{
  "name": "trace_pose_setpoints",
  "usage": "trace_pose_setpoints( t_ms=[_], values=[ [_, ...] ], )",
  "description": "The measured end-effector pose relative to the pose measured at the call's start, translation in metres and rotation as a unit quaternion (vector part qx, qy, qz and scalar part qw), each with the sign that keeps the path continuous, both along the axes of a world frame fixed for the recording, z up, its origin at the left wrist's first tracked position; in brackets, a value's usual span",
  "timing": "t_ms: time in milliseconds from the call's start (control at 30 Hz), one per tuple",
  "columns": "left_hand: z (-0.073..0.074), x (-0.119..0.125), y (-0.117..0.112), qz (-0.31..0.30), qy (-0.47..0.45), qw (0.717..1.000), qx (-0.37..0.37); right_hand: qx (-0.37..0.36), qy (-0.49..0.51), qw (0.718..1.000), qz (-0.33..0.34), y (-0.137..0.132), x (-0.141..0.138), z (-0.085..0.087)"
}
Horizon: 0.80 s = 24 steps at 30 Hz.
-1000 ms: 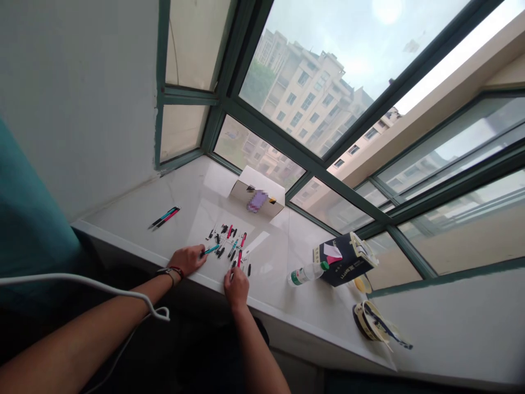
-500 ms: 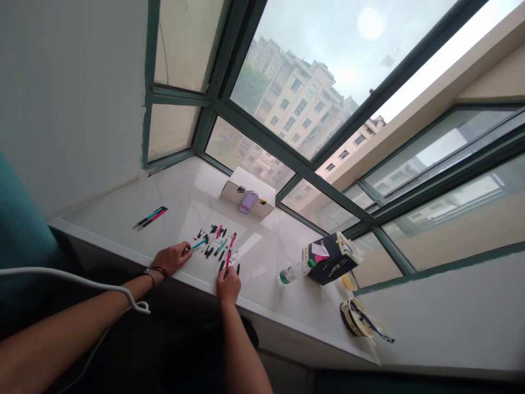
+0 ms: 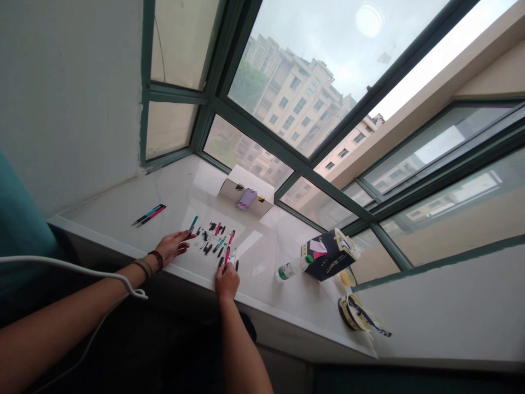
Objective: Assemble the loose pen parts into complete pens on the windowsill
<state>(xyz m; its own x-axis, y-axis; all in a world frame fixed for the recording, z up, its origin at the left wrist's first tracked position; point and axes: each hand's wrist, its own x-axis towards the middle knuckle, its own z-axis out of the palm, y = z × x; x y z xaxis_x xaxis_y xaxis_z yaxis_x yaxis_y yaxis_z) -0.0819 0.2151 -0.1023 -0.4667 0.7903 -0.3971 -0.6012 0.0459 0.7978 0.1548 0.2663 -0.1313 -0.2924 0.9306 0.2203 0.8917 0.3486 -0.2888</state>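
Observation:
My left hand [image 3: 172,247] is over the front of the white counter, pinching a blue pen barrel [image 3: 193,223] that points up and away. Its lower fingers are loosely spread. At the counter's front edge, my right hand [image 3: 227,282] is closed around the lower end of a red pen barrel [image 3: 227,254]. Between and beyond the hands lie scattered pen parts: several small black pieces [image 3: 209,248], a blue barrel [image 3: 220,244], and red barrels [image 3: 232,236], with some clear or metal bits too small to name.
Two pens [image 3: 151,215], one blue and one red, lie at the left. An open white box [image 3: 246,189] stands by the window. To the right are a plastic bottle [image 3: 286,271], a dark box [image 3: 328,257] and a round container [image 3: 351,314]. A white cable [image 3: 82,268] crosses my left forearm.
My left hand has shifted slightly left, and its blue barrel has swung from lying low toward the parts to pointing upward. My right hand stays nearly still with the red barrel.

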Motion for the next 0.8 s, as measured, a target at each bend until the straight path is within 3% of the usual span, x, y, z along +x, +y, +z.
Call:
trace_pose_setpoints(
  t_ms=[100, 200, 500, 667, 800],
  values=[
    [0.005, 0.003, -0.005, 0.007, -0.073, 0.996, 0.041, 0.005, 0.0, 1.0, 0.0, 0.0, -0.001, 0.001],
    [0.008, 0.004, -0.009, 0.01, -0.087, 0.994, 0.059, 0.009, 0.004, 1.0, -0.002, -0.001, -0.001, 0.001],
    [-0.004, 0.011, -0.016, -0.114, 0.023, 0.993, 0.009, 0.005, 0.012, 1.0, -0.004, -0.001, 0.0, 0.002],
    [-0.011, 0.011, -0.015, -0.138, 0.197, 0.97, -0.018, 0.011, 0.023, 1.0, 0.003, 0.0, 0.0, 0.0],
    [-0.018, 0.006, -0.017, -0.123, 0.449, 0.885, 0.0, 0.016, 0.024, 1.0, 0.003, -0.001, 0.001, -0.001]
  ],
)
